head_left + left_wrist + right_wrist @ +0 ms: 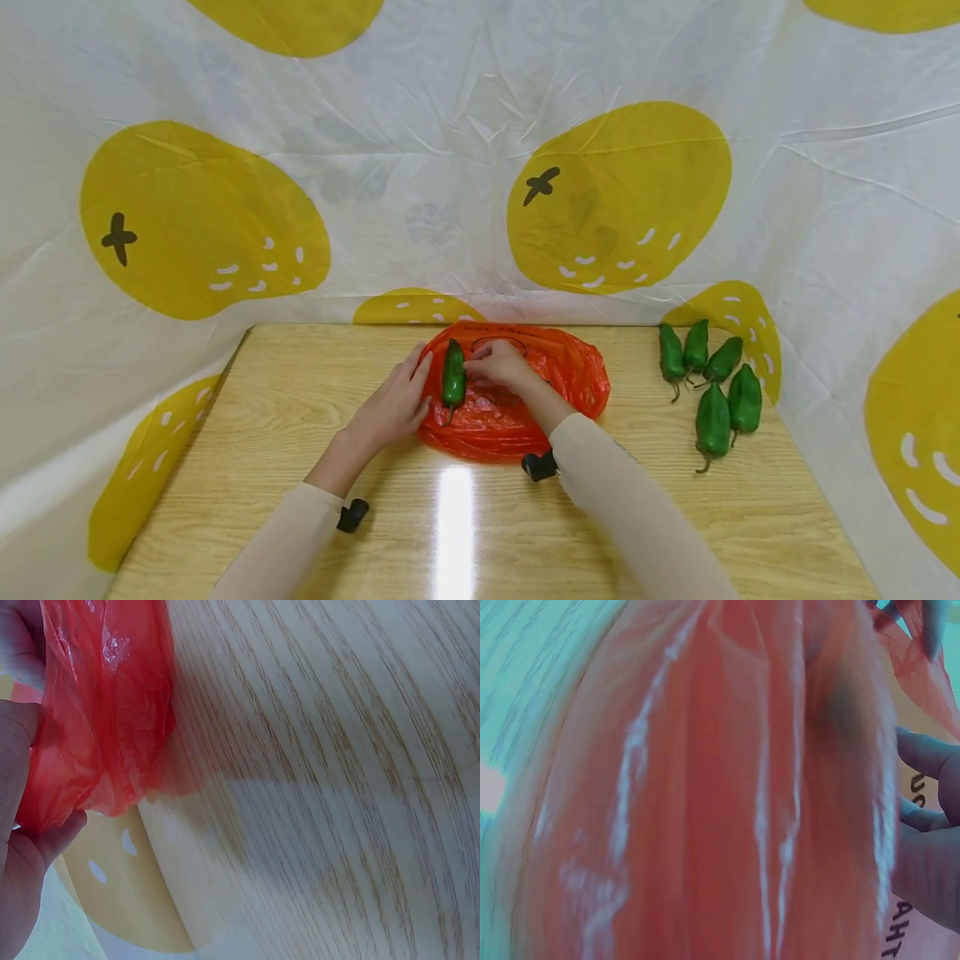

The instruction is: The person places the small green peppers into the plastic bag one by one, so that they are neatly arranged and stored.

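Note:
A red plastic bag [525, 400] lies flat at the table's middle. One green pepper [453, 375] lies upright across the bag's left part. My left hand [399, 400] lies along the bag's left edge. In the left wrist view my left hand [21, 855] has crumpled red film [97, 712] caught between thumb and fingers. My right hand [497, 365] rests on the bag with its fingers curled, the fingertips pinching the pepper's upper side. The right wrist view is filled with the bag [720, 795], with a dark blur of the pepper [847, 712] and my fingers [930, 847] at the right.
Several more green peppers [712, 383] lie in a loose group at the table's right back. The wooden table [300, 500] is walled in on three sides by a white sheet with yellow fruit prints [480, 125].

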`<state>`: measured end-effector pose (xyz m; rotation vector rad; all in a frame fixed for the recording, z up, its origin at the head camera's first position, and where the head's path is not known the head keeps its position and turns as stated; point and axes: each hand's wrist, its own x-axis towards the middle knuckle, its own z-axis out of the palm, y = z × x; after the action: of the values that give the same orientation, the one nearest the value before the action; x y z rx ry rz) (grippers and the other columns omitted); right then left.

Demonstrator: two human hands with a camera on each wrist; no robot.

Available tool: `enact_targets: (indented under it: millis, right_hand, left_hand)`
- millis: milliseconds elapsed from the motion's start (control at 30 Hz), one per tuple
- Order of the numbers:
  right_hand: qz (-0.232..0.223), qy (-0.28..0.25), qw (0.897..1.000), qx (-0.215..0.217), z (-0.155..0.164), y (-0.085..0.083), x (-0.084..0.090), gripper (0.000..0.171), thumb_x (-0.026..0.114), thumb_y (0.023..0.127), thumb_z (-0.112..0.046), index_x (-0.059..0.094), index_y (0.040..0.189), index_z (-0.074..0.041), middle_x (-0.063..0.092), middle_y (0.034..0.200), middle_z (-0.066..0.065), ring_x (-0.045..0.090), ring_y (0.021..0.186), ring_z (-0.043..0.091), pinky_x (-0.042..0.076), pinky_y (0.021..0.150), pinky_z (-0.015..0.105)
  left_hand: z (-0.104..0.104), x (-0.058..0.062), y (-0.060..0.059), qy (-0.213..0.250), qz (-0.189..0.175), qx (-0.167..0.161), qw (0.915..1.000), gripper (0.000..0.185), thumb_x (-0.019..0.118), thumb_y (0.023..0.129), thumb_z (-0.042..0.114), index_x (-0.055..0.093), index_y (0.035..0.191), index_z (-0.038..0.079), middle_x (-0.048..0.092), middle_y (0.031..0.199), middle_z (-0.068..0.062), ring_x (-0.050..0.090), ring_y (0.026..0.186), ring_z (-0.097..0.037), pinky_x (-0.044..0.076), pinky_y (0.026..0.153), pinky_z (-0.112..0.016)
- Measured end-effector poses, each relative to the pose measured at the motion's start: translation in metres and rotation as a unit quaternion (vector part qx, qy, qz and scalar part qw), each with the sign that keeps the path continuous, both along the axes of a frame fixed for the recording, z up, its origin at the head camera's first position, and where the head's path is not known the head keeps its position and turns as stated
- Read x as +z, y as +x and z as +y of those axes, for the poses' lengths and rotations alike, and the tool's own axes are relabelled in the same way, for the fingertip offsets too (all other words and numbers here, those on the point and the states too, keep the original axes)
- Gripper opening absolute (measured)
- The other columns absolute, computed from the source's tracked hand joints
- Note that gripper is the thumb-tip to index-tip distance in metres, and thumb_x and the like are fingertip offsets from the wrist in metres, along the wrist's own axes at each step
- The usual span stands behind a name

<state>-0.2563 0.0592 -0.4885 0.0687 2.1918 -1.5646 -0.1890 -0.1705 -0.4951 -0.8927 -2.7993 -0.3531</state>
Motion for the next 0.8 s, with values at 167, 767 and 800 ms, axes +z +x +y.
enact_targets:
  millis: [167,767,800]
  right_hand:
    - [0.012,0.002,1.000,0.013,0.010,0.004,0.007,0.036,0.071,0.097,-0.009,0.062,0.128,0.008,0.069,0.114,0.020,0.074,0.102,0.037,0.064,0.085,0.042]
    - [0.109,0.062,0.990,0.073,0.056,0.041,0.055,0.040,0.073,0.096,-0.025,0.066,0.129,-0.003,0.072,0.111,0.013,0.073,0.097,0.024,0.062,0.089,0.039]
    - [0.111,0.054,0.990,0.073,0.061,0.043,0.057,0.040,0.072,0.097,-0.024,0.065,0.130,-0.003,0.072,0.112,0.013,0.073,0.097,0.023,0.062,0.089,0.039]
  left_hand:
    - [0.000,-0.001,0.000,0.002,0.000,0.000,1.0000,0.073,0.068,0.096,0.016,0.035,0.155,-0.011,0.027,0.165,-0.030,0.053,0.133,-0.044,0.049,0.111,-0.050]
    - [-0.001,-0.002,0.001,0.007,0.012,-0.004,0.9999,0.072,0.068,0.096,0.014,0.035,0.154,-0.012,0.028,0.164,-0.031,0.053,0.134,-0.045,0.048,0.112,-0.050]
    - [-0.001,-0.003,0.001,0.007,0.012,-0.005,0.9999,0.072,0.067,0.096,0.014,0.035,0.154,-0.012,0.028,0.164,-0.031,0.053,0.134,-0.045,0.048,0.112,-0.050]
